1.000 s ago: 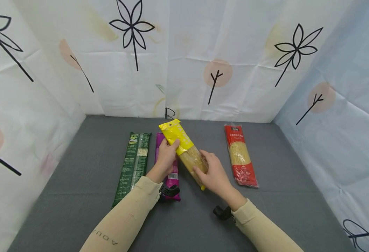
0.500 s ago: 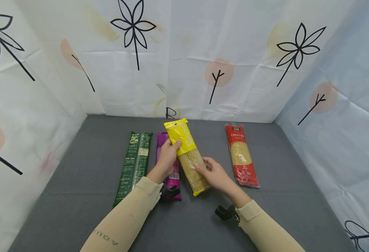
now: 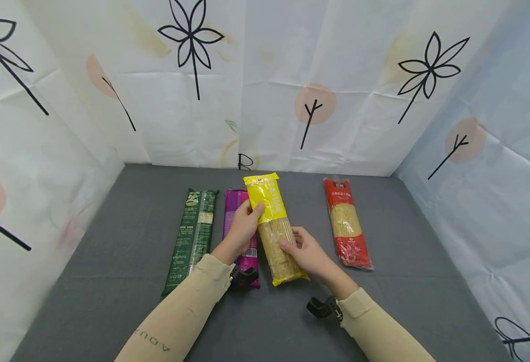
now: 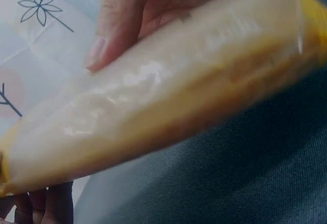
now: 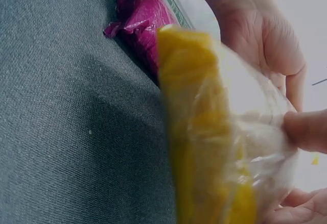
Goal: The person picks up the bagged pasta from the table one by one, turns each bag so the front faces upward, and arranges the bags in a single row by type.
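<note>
Both hands hold a yellow pasta packet (image 3: 277,244) with a clear window showing long strands, raised above the table. My left hand (image 3: 242,227) grips its upper left edge, thumb on the front. Lower down on the right edge, my right hand (image 3: 309,254) pinches it with the thumb in front. In the left wrist view the packet (image 4: 163,91) slants across, blurred; in the right wrist view its yellow end (image 5: 191,81) is near the camera. A purple packet (image 3: 233,203) lies behind the left hand, partly hidden by it. Left of that is a green spaghetti packet (image 3: 192,231).
A red pasta packet (image 3: 347,223) lies to the right on the grey table (image 3: 410,301). White printed cloth walls (image 3: 269,65) enclose the table at the back and both sides. Black wrist bands (image 3: 324,306) hang below the wrists.
The yellow packet has turned from a steep slant to nearly upright in view, its top swinging right and its lower end coming nearer. My right hand has shifted slightly along with it.
</note>
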`<state>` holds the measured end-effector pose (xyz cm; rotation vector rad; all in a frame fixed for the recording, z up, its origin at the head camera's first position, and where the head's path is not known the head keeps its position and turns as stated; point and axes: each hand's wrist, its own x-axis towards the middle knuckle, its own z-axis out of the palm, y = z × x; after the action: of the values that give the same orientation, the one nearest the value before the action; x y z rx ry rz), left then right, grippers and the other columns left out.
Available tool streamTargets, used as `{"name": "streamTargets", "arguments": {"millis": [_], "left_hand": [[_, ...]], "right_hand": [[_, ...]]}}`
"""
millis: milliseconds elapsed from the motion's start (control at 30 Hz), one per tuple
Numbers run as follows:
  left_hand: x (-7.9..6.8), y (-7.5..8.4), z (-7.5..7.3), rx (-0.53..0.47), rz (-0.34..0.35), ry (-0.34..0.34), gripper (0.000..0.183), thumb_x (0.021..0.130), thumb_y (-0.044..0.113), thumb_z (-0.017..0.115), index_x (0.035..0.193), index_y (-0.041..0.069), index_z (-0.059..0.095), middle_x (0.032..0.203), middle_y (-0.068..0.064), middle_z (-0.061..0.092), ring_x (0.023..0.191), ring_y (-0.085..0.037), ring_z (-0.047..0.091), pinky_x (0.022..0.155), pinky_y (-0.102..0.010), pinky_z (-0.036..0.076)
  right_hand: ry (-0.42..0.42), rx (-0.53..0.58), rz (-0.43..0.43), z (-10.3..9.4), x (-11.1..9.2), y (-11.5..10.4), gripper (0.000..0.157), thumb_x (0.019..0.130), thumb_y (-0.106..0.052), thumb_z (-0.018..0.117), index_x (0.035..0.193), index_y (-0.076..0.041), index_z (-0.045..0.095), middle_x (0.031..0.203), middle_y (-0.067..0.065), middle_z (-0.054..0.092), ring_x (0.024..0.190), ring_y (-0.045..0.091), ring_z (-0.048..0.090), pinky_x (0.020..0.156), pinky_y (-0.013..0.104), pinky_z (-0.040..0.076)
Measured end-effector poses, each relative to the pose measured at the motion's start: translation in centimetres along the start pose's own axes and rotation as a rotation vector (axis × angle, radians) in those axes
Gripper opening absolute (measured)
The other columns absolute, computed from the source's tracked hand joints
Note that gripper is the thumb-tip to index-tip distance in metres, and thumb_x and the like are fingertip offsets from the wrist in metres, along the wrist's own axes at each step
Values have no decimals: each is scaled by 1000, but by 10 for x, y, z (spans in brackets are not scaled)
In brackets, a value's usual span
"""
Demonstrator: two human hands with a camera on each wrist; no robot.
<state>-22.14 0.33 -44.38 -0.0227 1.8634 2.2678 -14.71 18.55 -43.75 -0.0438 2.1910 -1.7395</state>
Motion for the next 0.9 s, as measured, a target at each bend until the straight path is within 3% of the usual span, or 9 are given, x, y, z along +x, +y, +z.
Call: {"name": "streamTargets", "arguments": {"millis": [167, 333, 500, 633, 900], "left_hand": [[1, 0, 3, 82, 21, 9, 39, 101, 21, 53, 137, 11, 43, 120, -11, 54, 106, -26, 58, 88, -39, 52], [-1, -3, 7, 167, 35, 14, 46, 101, 17, 53, 143, 13, 37, 120, -8, 54, 105, -22, 58, 87, -37, 52], [-6, -9, 18, 270, 107, -54, 54, 99, 14, 55, 148, 9, 32, 117, -11, 52, 101, -24, 58, 83, -37, 53], [-12, -16, 29, 378, 134, -118, 60, 97, 18, 59, 149, 8, 31, 116, -13, 51, 98, -25, 60, 78, -37, 54], [-20, -31, 44, 463, 77, -206, 63, 94, 21, 65, 147, 3, 34, 118, -13, 58, 97, -21, 63, 77, -35, 54]], "right_hand": [[34, 54, -24, 2, 1, 0, 49, 98, -24, 59, 136, -4, 35, 115, 21, 58, 87, 29, 66, 68, 44, 57], [135, 11, -58, 4, -1, -3, 49, 98, -15, 58, 140, -3, 34, 118, 21, 56, 88, 27, 64, 67, 41, 56], [253, -60, -116, 4, -8, -19, 51, 98, -7, 56, 142, 4, 32, 120, 24, 55, 93, 29, 61, 72, 42, 54], [307, -73, -114, -1, -9, -28, 52, 99, -7, 52, 143, 5, 28, 122, 25, 53, 99, 32, 60, 76, 43, 54], [379, -34, -56, -23, 10, 3, 52, 101, -19, 52, 146, -7, 29, 132, 18, 50, 107, 32, 58, 80, 43, 53]]}}
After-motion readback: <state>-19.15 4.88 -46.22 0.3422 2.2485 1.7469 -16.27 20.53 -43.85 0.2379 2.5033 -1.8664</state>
